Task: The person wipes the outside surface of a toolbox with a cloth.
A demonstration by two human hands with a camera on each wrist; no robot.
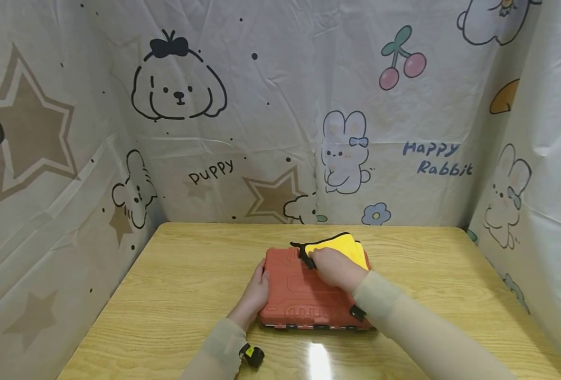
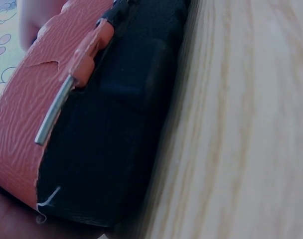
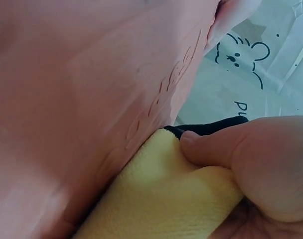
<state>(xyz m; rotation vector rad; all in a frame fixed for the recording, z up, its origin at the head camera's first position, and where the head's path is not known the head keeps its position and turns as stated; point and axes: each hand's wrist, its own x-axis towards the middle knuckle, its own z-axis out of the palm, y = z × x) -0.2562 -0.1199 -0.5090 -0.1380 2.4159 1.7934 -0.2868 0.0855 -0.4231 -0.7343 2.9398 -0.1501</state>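
A red plastic case with a black lower half lies on the wooden table. My left hand grips its left side, with part of the hand showing at the top left of the left wrist view. Over the far right of the case, my right hand pinches a folded yellow cloth with black edging. In the right wrist view the thumb presses on the cloth's corner, right against the red surface. The cloth's lower part is hidden behind the right hand and sleeve.
The wooden table extends around the case. Printed fabric hangs behind it and at both sides. A metal hinge pin sticks out along the case's edge. A small black device sits at the left wrist.
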